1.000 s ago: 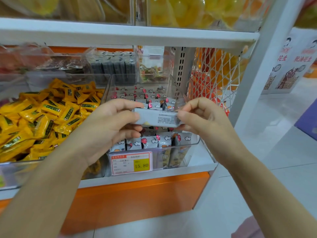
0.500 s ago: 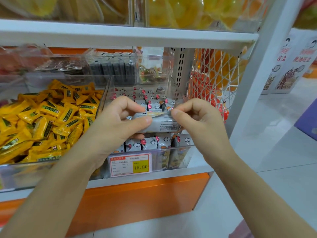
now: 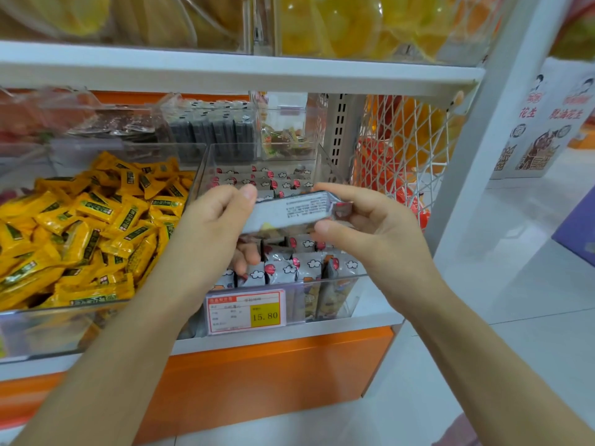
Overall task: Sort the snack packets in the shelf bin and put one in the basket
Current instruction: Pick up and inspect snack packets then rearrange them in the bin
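Above the shelf bin (image 3: 335, 286), both hands pinch one snack packet (image 3: 294, 210).

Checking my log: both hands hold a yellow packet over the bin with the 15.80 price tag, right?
No. The head view shows the packet is grey, not yellow; the left hand and right hand hold it over the bin with the 15.80 price tag.

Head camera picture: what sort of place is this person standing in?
Most likely a snack shop or supermarket aisle. A red-and-yellow price label reading 15.80 is fixed to a clear plastic bin of grey snack packets, beside a heap of yellow wrapped sweets, all on white shelving.
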Available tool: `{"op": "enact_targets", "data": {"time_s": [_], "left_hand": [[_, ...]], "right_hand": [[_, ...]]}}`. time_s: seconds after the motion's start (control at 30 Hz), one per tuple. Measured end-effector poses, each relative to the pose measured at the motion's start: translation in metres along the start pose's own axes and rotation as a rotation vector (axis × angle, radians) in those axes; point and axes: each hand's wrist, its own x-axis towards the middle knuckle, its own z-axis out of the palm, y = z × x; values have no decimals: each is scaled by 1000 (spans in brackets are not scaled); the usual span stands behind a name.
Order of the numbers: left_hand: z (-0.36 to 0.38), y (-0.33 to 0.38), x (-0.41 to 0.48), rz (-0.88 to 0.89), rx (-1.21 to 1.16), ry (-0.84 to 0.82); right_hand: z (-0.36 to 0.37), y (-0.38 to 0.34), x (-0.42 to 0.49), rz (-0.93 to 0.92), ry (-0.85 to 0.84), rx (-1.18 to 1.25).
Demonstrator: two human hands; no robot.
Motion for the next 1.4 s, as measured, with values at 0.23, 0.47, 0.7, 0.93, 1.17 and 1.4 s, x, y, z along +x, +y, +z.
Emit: {"op": "enact_targets", "data": {"time_s": [0.23, 0.47, 0.7, 0.93, 1.17, 1.4], "left_hand": [[12, -4, 7, 92, 125, -50], [33, -10, 39, 260, 884, -182], [44, -20, 52, 230, 955, -213], [45, -24, 56, 227, 886, -245], [38, -26, 55, 233, 794, -232], [33, -29, 56, 246, 803, -224]], "right_hand": [[-12, -1, 14, -32, 203, 6], [-32, -1, 47, -153, 207, -627], [-32, -6, 87, -198, -37, -1099], [-19, 3, 99, -143, -213, -1168], [-11, 20, 104, -21, -373, -1144], [-6, 20, 112, -17, -395, -1175]]}}
